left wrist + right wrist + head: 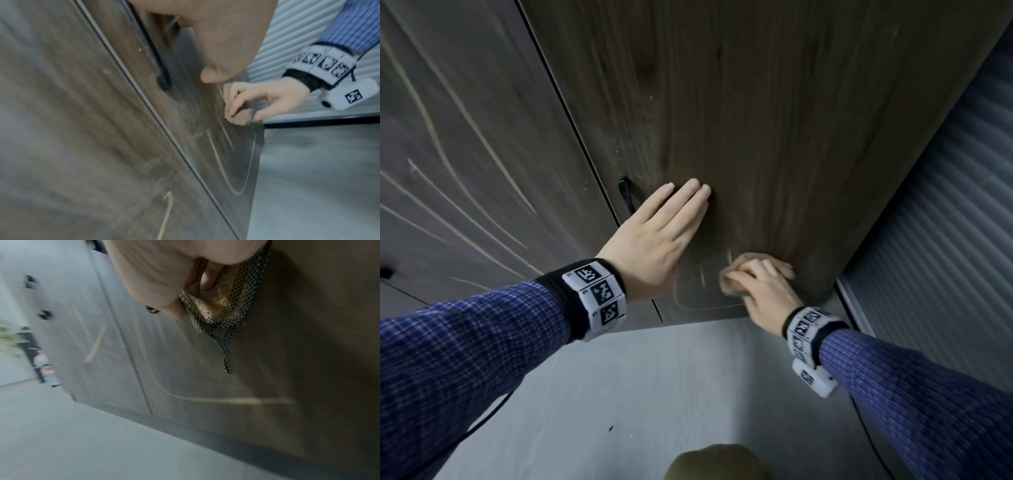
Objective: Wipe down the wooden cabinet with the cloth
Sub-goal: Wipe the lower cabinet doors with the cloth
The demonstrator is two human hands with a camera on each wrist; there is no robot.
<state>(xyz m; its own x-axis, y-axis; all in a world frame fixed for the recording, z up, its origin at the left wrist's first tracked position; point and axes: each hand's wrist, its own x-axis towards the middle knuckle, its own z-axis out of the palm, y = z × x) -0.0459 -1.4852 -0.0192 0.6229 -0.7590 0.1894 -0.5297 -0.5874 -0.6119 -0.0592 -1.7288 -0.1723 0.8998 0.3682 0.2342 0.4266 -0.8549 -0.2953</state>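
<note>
The dark wooden cabinet door (774, 120) fills the upper head view, with pale streaks low on it. My left hand (664, 233) lies flat against the door with straight fingers, just right of the black handle (626, 193). My right hand (756, 279) grips a bunched tan cloth (744, 262) and presses it on the door near its bottom right corner. In the left wrist view the cloth (236, 116) shows a checked edge under the right hand (261, 99). The right wrist view shows the cloth (213, 305) with its checked trim hanging down the door (298, 353).
A second wooden door (465, 154) with light streaks stands to the left. A ribbed grey wall (945, 222) runs along the cabinet's right side. Pale grey floor (637, 394) lies below, and a cable (486, 418) trails from my left sleeve.
</note>
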